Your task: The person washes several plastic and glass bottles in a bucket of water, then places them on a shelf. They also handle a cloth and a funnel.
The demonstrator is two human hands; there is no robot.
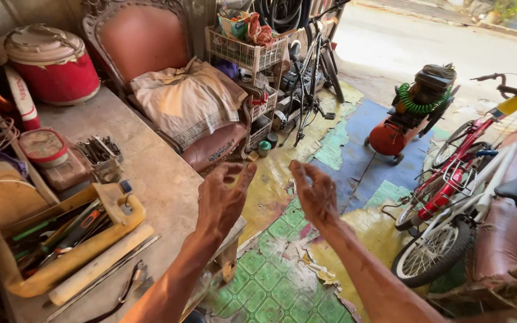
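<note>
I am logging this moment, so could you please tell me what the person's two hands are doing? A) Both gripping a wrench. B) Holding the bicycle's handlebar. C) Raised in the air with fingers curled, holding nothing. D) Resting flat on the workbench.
C: the left hand and right hand are raised above the floor, fingers curled, holding nothing visible.

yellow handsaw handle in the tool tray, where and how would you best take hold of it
Probably by the closed loop grip of the yellow handsaw handle, which sticks up at the tray's far right corner. Come from above on the bench's open side, fingers through the loop. The left hand is nearest; both it and the right hand are empty.
</note>
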